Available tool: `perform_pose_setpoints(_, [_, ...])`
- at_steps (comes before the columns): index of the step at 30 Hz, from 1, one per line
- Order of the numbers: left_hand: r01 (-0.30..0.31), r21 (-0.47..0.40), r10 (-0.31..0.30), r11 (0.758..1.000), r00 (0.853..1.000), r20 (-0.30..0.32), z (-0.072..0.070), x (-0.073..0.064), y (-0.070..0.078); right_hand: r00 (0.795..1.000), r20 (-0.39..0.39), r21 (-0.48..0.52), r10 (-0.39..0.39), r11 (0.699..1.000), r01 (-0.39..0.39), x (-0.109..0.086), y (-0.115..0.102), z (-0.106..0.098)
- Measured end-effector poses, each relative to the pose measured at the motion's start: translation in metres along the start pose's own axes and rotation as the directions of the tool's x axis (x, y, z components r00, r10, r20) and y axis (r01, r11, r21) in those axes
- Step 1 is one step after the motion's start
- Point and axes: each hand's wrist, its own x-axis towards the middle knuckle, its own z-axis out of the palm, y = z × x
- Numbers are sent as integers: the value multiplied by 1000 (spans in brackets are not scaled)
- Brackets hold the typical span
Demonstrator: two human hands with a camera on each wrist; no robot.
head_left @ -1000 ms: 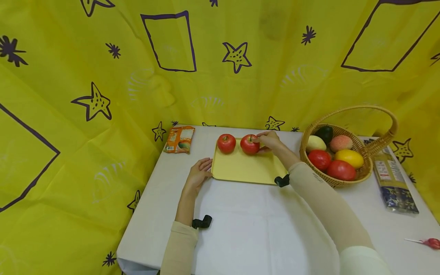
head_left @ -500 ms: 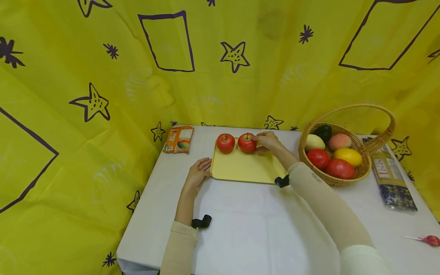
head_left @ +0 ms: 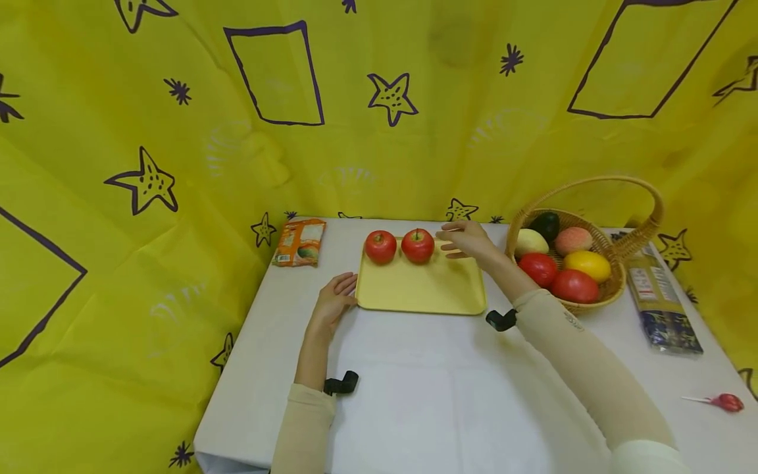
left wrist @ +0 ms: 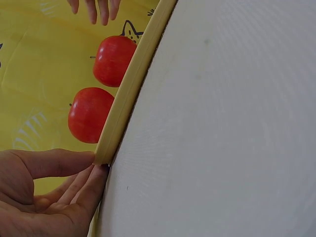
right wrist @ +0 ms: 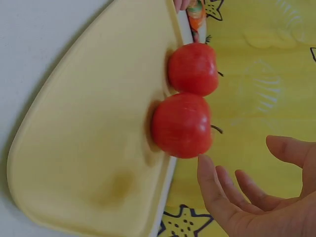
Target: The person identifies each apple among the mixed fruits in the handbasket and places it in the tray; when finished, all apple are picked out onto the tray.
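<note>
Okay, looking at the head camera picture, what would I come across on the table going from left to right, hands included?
Orange packet, left hand, left apple, right apple, right hand, wicker basket, red lollipop.

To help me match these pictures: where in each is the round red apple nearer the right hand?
Head: round red apple, slightly right of centre.
Left wrist: that apple, upper left, upper of two.
Right wrist: that apple, near centre, lower of two.
Shared landmark: yellow rectangular tray, in all three.
</note>
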Motion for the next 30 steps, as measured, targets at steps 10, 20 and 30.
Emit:
perform_pose_setpoints(10, [-5,11,5,1000,1000,14,0,-2,2,999,43,-77,-13,997,16,-33,-17,-32])
perform_pose_setpoints(20, [8,2,-8,1000,1000,19,1,-2,1,986,166,-220,-22,974,58,-54,-9,-80])
perform_pose_setpoints(30, [4,5,-4,1000,1000,27,1,-3,2,993,119,-243,-16,969,45,-78,-4,-115])
